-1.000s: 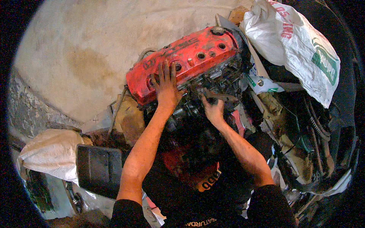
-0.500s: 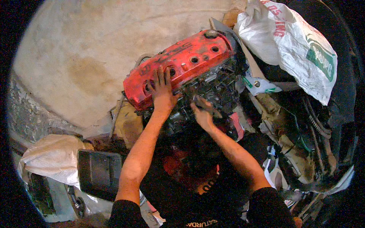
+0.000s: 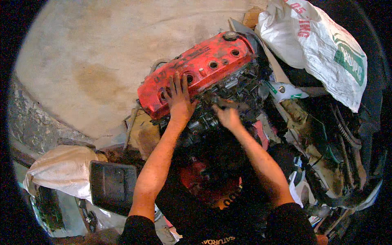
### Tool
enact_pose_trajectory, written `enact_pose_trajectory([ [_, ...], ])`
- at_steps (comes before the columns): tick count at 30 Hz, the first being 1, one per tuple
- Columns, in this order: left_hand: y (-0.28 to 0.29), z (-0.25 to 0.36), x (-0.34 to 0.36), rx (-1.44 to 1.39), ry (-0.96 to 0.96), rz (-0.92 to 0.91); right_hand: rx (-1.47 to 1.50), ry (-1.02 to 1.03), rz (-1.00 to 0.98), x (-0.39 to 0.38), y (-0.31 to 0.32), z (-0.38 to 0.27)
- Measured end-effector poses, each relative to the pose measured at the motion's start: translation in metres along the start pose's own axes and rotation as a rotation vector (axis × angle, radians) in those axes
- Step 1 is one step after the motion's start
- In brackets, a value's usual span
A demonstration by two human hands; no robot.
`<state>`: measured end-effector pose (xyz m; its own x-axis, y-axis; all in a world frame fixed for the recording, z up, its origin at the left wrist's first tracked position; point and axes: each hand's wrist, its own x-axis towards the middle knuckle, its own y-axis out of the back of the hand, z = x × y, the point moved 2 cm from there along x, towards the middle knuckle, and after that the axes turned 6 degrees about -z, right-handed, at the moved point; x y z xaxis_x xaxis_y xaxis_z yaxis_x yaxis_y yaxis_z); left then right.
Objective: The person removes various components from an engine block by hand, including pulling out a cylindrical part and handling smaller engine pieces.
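My left hand (image 3: 179, 98) rests open on the red engine valve cover (image 3: 222, 55), its fingers spread over the cover's left half, around its round holes. Just below the cover's lower edge, my right hand (image 3: 226, 112) is curled at the dark, greasy engine body (image 3: 245, 83). It appears closed on a small dark object, which is blurred and too hard to make out against the metal. Much of the engine's lower part lies in shadow between my forearms.
A white woven sack (image 3: 310, 49) lies at upper right. Hoses and scrap (image 3: 343, 139) fill the right side. At lower left are a pale sack (image 3: 61, 167) and a black plastic tray (image 3: 112, 188). A tan surface (image 3: 77, 61) spreads beyond the engine.
My right hand moved slightly down and left, then back up and right along the engine. My left hand stays spread on the cover. The view shifted slightly.
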<state>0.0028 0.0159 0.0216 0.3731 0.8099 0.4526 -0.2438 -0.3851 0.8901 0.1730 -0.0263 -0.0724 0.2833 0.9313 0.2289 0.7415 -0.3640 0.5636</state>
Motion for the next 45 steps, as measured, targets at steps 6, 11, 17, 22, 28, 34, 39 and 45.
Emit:
enact_pose_trajectory([
  [6, -0.01, -0.018, 0.003, -0.044, -0.022, -0.031, -0.099, 0.195, 0.227, 0.012, 0.045, -0.037],
  [11, -0.005, -0.029, 0.002, -0.032, -0.077, -0.069, -0.17, 0.245, 0.158, 0.01, 0.03, -0.052],
  [17, 0.005, -0.032, 0.002, -0.053, -0.096, -0.154, 0.117, -0.109, 0.205, 0.016, 0.022, -0.049],
  [22, 0.009, -0.04, 0.003, -0.055, -0.143, -0.199, 0.061, -0.035, 0.101, 0.013, 0.009, -0.039],
  [28, 0.006, -0.028, 0.003, -0.029, -0.14, -0.114, -0.105, 0.303, 0.078, 0.011, 0.01, -0.032],
  [34, -0.008, -0.023, 0.002, 0.075, -0.087, -0.092, -0.32, 0.201, -0.171, 0.003, 0.009, -0.022],
  [39, -0.004, -0.025, 0.0, 0.03, -0.065, -0.075, -0.083, 0.168, 0.056, 0.007, 0.034, -0.05],
  [45, -0.011, -0.017, 0.003, -0.015, -0.048, 0.007, -0.6, 0.211, 0.048, 0.016, 0.009, -0.02],
])
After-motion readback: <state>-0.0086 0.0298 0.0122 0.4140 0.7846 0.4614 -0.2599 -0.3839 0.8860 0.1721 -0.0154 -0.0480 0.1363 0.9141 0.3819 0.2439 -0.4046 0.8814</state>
